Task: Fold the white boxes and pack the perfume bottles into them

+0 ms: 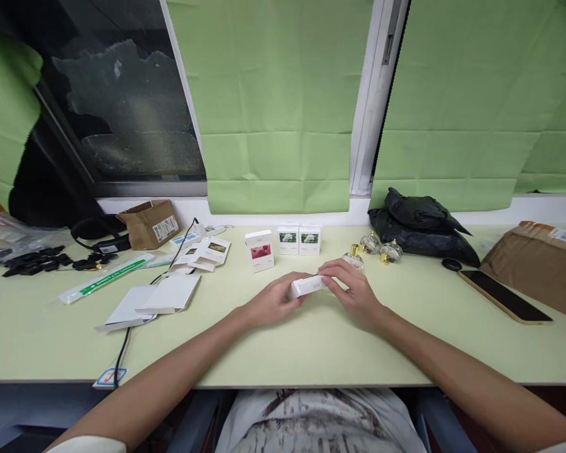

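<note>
A small white carton (308,286) is held between both hands above the table, tilted on its side with one narrow printed face showing. My left hand (276,299) is closed round its left end. On the right end, the fingers and thumb of my right hand (351,290) grip it. Behind them stand a white carton with a pink flower picture (260,251) and two white cartons with white flower pictures, one on the left (288,240) and one on the right (310,240). Several glass bottles with gold caps (370,243) lie just beyond my right hand.
Flattened white cartons (172,294) lie at the left, with a black cable (122,352) running past them. A brown box (149,224) stands at the back left. Black plastic bags (417,226), a phone (504,297) and a brown parcel (542,267) occupy the right.
</note>
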A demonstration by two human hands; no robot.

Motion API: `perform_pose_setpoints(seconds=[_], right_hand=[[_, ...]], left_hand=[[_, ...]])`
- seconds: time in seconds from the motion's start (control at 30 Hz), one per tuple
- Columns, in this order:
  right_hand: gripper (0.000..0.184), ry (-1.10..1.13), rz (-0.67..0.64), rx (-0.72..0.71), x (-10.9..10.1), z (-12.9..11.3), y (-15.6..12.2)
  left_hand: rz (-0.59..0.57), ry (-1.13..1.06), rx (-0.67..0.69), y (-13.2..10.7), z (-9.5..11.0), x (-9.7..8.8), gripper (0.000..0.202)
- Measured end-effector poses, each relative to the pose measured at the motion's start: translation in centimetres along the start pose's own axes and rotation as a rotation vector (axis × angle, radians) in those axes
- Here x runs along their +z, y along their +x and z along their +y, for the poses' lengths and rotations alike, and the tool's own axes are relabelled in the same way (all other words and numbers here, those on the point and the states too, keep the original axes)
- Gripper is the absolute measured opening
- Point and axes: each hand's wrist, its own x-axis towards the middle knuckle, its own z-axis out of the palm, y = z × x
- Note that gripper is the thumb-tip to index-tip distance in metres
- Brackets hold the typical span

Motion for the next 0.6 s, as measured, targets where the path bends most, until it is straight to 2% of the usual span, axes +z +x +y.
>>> perform_pose_setpoints(seconds=[0.1, 0.2, 0.3, 0.43, 0.53, 0.6], right_hand=[[0.022, -0.021, -0.036, -0.01, -0.03, 0.14, 0.0], [0.022, -0.046, -0.048, -0.011, -0.08, 0.23, 0.02], [0.021, -0.047, -0.043, -0.006, -0.06, 0.22, 0.04], [0.021, -0.018, -0.053, 0.019, 0.03, 0.12, 0.05], [0.021, 0.044, -0.1, 0.053, 0.05, 0.02, -0.02], [0.021, 0.103, -0.136, 0.125, 0.06, -0.07, -0.08]], left_hand=[[0.002, 0.09, 0.073, -0.17, -0.51, -0.22, 0.073], [-0.029, 0.121, 0.075, -0.12, -0.5, -0.34, 0.084], [-0.065, 0.123, 0.043, 0.02, -0.26, -0.37, 0.081], [-0.075, 0.115, 0.069, 0.04, -0.39, -0.3, 0.081], [-0.092, 0.072, 0.051, -0.09, -0.39, -0.26, 0.07], [-0.092, 0.034, 0.024, -0.17, -0.26, -0.2, 0.065]])
